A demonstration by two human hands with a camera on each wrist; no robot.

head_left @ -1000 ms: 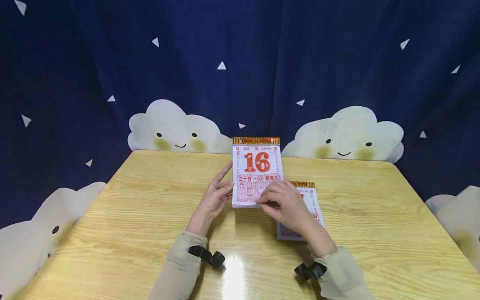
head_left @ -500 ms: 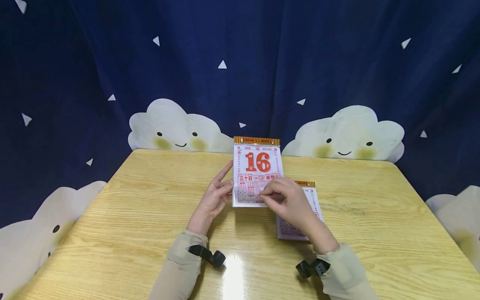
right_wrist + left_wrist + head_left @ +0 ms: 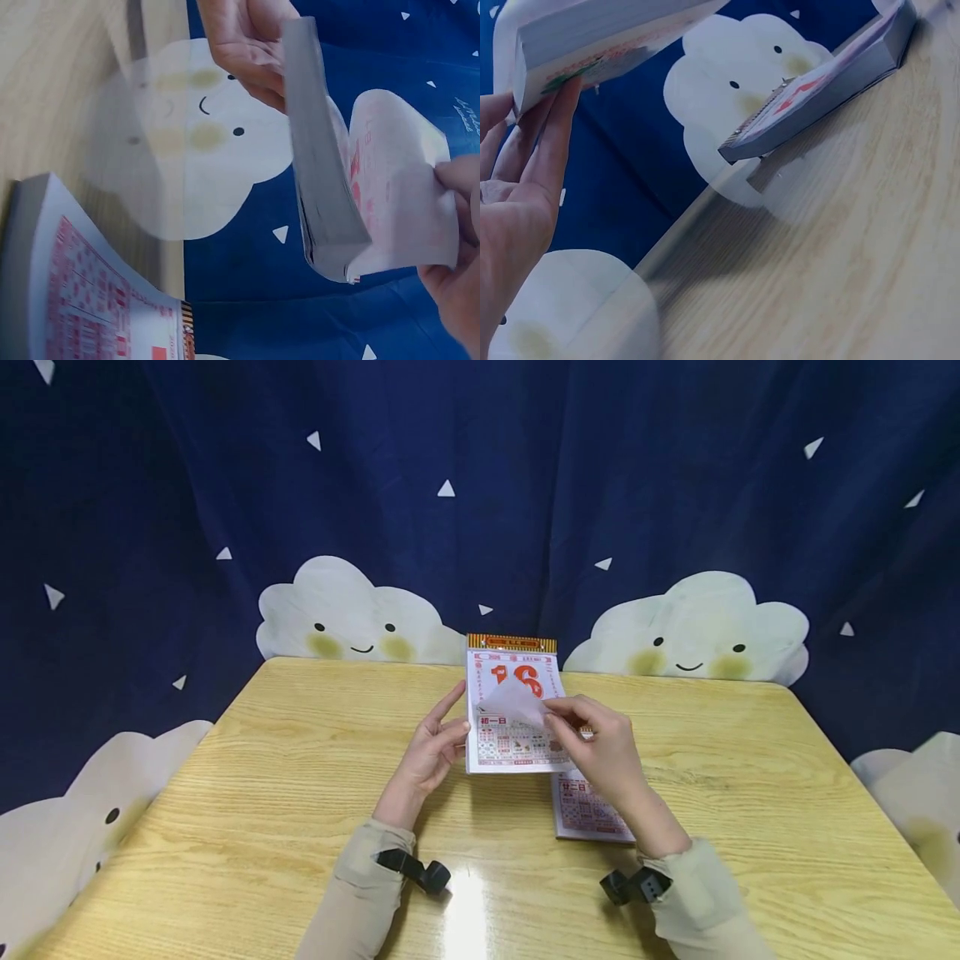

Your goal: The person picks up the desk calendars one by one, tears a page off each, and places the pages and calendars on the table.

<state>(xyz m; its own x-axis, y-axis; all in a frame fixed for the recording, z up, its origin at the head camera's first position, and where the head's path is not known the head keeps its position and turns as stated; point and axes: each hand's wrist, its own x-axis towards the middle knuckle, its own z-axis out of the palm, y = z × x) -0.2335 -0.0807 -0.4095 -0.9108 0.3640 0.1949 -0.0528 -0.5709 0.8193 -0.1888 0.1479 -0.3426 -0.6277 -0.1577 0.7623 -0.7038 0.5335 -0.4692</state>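
Note:
A thick tear-off calendar [image 3: 517, 756] with a large red 16 is held up off the table. My left hand [image 3: 431, 756] grips it by its left side, thumb at the front edge and fingers behind, as the left wrist view shows. Between thumb and fingers, my right hand [image 3: 600, 743] pinches the top sheet [image 3: 401, 180], which is lifted and curled upward over the page below. The sheet is still joined near the striped header [image 3: 512, 643]. Lower right, a second calendar [image 3: 592, 810] lies on the table, partly hidden by my right hand and the held calendar.
The wooden table [image 3: 262, 793] spreads out around both arms. A dark blue curtain [image 3: 495, 493] with white clouds hangs behind its far edge. Each wrist wears a black camera [image 3: 431, 877] over a beige sleeve.
My right hand has moved up and to the right, peeling the calendar's top sheet from its bottom edge and exposing the page beneath. My left hand keeps its hold.

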